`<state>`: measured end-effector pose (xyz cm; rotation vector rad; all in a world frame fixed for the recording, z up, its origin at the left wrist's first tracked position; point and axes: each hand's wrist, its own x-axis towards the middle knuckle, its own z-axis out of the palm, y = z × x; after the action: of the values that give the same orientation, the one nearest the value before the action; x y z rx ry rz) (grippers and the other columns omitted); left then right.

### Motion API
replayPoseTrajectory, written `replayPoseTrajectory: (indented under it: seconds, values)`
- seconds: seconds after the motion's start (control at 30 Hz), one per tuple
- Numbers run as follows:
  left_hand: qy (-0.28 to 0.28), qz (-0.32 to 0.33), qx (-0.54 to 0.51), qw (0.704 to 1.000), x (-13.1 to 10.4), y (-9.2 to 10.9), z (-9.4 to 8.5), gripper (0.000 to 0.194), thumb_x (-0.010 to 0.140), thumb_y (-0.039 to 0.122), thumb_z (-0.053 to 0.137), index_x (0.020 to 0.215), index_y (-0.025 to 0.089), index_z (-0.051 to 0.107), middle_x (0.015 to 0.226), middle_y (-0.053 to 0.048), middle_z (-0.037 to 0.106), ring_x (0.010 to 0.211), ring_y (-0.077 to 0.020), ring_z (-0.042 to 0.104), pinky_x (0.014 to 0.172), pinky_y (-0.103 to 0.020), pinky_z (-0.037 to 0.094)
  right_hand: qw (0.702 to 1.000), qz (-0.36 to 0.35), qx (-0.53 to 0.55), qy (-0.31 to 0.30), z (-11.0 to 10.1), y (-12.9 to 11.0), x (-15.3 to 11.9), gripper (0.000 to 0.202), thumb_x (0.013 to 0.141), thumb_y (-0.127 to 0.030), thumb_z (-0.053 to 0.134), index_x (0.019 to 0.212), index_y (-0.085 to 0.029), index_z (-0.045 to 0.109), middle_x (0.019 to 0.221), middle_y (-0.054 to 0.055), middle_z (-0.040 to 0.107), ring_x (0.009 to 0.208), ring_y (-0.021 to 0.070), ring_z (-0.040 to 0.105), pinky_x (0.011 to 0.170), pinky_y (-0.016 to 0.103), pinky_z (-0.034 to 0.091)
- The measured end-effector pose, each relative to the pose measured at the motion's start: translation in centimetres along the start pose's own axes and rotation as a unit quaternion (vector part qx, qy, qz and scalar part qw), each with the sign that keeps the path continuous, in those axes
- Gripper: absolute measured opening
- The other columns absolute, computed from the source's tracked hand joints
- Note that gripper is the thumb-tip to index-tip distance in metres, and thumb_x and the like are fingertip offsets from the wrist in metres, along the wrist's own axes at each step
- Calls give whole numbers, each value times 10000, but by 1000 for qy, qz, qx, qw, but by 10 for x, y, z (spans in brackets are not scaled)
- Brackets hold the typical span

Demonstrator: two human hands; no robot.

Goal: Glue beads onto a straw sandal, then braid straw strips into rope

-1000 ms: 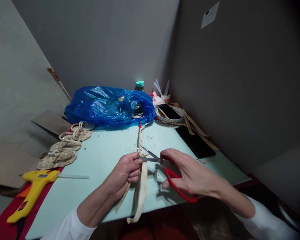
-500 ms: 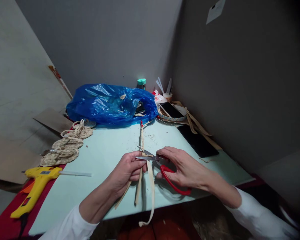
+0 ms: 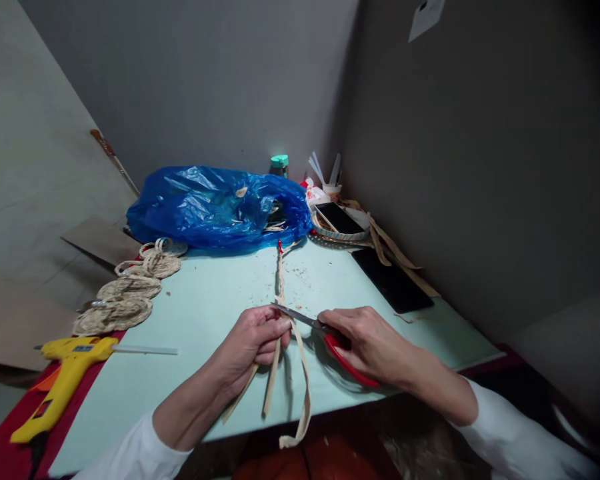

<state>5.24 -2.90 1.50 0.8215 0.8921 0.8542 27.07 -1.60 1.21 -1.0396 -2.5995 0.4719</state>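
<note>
A braided cord of pale dried strips (image 3: 280, 280) runs toward me from a red tip near the blue bag. My left hand (image 3: 263, 337) pinches it where the braid ends, and loose strips (image 3: 271, 390) hang below the fingers, one curling past the table's front edge. Red-handled scissors (image 3: 343, 357) are gripped in my right hand (image 3: 370, 343). Their blades look closed and point left, with the tips at the braid just above my left fingertips.
Behind lies a blue plastic bag (image 3: 205, 207). Woven coils (image 3: 130, 287) and a yellow glue gun (image 3: 73, 373) line the left side. A black tablet (image 3: 390, 280), a phone (image 3: 339, 218) on a basket and a cup (image 3: 332, 192) of sticks stand at right.
The scissors' blades have come together and the handles have closed in my right hand. The whole view has shifted slightly, while my left hand keeps its hold on the braid.
</note>
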Motion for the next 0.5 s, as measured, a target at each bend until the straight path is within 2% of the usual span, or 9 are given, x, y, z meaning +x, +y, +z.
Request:
replayPoseTrajectory:
  seconds: [0.1, 0.23, 0.33, 0.4, 0.47, 0.5]
  values:
    - [4, 10, 25, 1000, 1, -1, -1, 177, 774, 215, 672, 746, 99, 541, 585, 32, 507, 401, 22, 182, 380, -152, 71, 999, 44, 5, 26, -9, 9, 4, 95, 855, -185, 445, 847, -174, 539, 695, 21, 558, 574, 115, 429, 572, 236, 290]
    - [14, 21, 75, 997, 2, -3, -2, 187, 805, 242, 643, 723, 95, 561, 605, 13, 537, 394, 15, 179, 379, -173, 82, 982, 154, -92, 64, -19, 33, 23, 168, 897, -290, 453, 908, -145, 537, 726, 65, 579, 588, 146, 454, 565, 262, 279]
    - [20, 31, 96, 995, 0, -5, -1, 198, 816, 260, 630, 712, 101, 573, 507, 69, 420, 390, 0, 172, 386, -182, 90, 971, 163, -164, 60, -20, 44, 38, 168, 894, -243, 464, 955, -113, 551, 845, 127, 601, 724, 194, 511, 649, 286, 316]
    - [25, 38, 108, 993, -1, -6, 1, 206, 813, 275, 631, 707, 106, 579, 477, 91, 356, 389, -9, 167, 390, -190, 90, 963, 156, -203, 80, -18, 40, 43, 177, 897, -200, 442, 960, -102, 575, 934, 167, 600, 839, 237, 518, 712, 316, 326]
    - [32, 45, 115, 992, -4, -7, 4, 211, 806, 289, 634, 710, 111, 575, 483, 87, 371, 389, -11, 163, 391, -196, 92, 969, 136, -176, 108, -16, 25, 43, 197, 909, -185, 420, 949, -106, 596, 985, 171, 599, 880, 242, 517, 734, 324, 332]
    - [34, 48, 116, 991, -5, -8, 5, 212, 802, 297, 635, 717, 114, 570, 498, 80, 400, 390, -11, 165, 390, -196, 96, 979, 119, -125, 108, -14, 16, 41, 208, 921, -192, 410, 944, -115, 602, 981, 153, 607, 865, 224, 524, 729, 312, 339]
